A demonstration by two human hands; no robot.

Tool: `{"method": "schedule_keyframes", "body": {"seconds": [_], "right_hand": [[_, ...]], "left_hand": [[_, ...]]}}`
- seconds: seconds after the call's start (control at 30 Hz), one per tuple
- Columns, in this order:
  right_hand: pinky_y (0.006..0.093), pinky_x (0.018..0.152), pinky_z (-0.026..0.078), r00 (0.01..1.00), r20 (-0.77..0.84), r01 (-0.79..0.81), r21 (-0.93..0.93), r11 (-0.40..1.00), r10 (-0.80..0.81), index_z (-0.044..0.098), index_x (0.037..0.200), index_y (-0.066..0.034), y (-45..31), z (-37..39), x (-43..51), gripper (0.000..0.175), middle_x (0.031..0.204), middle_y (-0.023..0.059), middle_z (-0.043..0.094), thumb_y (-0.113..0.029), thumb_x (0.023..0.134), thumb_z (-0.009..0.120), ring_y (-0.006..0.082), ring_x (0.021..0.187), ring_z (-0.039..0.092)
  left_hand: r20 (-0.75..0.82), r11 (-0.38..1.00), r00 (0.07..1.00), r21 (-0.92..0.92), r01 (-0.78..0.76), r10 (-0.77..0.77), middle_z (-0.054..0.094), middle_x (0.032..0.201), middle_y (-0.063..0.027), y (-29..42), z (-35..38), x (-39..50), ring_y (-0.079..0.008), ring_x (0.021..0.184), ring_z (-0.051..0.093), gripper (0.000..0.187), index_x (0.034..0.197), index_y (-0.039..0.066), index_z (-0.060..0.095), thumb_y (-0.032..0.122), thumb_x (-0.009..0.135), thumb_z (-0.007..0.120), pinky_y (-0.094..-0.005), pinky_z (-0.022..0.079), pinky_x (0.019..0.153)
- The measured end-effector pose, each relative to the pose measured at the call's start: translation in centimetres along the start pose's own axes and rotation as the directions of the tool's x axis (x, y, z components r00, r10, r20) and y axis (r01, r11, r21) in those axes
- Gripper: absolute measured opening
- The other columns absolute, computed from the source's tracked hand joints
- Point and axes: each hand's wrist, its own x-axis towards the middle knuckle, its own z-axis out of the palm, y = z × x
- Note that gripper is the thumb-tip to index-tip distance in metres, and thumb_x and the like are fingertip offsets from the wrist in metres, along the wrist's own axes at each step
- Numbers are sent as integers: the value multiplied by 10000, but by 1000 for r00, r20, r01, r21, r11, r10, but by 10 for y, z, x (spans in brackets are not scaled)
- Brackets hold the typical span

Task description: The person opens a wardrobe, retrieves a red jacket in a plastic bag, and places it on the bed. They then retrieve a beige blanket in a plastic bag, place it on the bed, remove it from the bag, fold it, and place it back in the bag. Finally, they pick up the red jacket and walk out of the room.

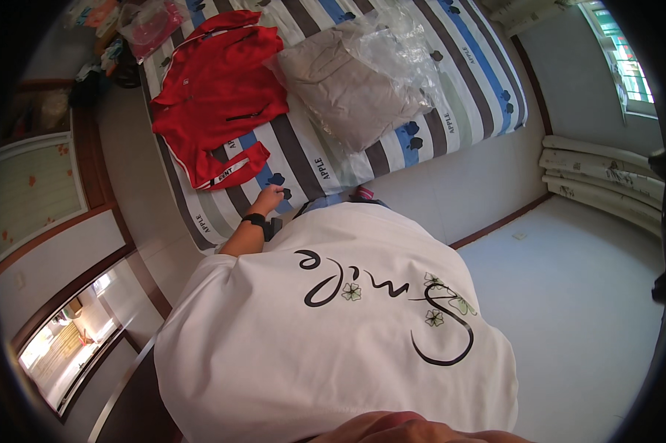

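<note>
My left hand (269, 198) hangs over the near edge of a bed with a striped sheet (297, 147), its fingers curled. Its palm side is hidden. A black wristband (253, 219) circles that wrist, with a dark boxy piece beside it. My right hand is out of view. Just beyond the left hand, a red zip jacket (222, 83) lies spread out, one sleeve bent toward me and bearing writing. To its right rests a taupe folded garment (344, 88), partly covered by a crinkled clear plastic bag (402, 52).
A pink item in clear plastic (158, 27) sits at the bed's far left corner. Curtains (599, 171) bunch along the right wall, near a window (626, 61). Wooden-framed cabinetry (92, 160) stands at left. My white shirt (322, 354) fills the lower middle.
</note>
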Motion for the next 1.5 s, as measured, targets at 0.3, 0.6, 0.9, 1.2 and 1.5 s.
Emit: {"method": "schedule_keyframes", "body": {"seconds": [0.3,0.6,0.9,1.2,1.5], "right_hand": [[298,606,507,990,102,34,495,868,-97,671,1068,-21,-89,13,-7,263,731,54,658,-242,931,632,140,653,621],[342,734,537,986,48,148,179,973,-159,681,1100,12,-56,23,13,343,908,128,718,-274,913,653,191,801,679],[366,679,537,974,65,208,152,966,-219,665,1038,21,-209,-12,9,295,759,90,690,-249,925,630,218,715,665],[413,994,440,361,74,872,-380,308,-930,583,1235,-47,-518,-44,91,521,1233,188,595,-243,781,746,373,1186,528],[446,1111,345,274,364,589,-796,-144,-890,450,1431,-154,-664,-20,206,595,1188,174,639,-137,852,585,355,1287,489]], "left_hand": [[40,997,997,-36,-68,69,704,1032,-132,54,-2,20,-207,941,671,440,1262,2,589,158,851,611,-312,522,838],[72,995,997,-98,16,-9,709,883,-117,38,-12,9,-178,823,681,409,1275,-2,566,132,889,576,-314,522,767],[-3,995,997,-69,79,-79,706,913,-113,5,-34,-13,-183,845,677,393,1290,1,549,139,923,560,-327,513,784],[-247,977,957,-183,109,-153,712,935,-136,-8,-3,-32,-194,838,699,350,1226,2,593,134,902,600,-322,533,775],[-240,901,927,-396,179,-289,689,995,-112,23,89,-97,-180,889,655,470,1245,6,601,132,803,699,-311,517,804]]}}
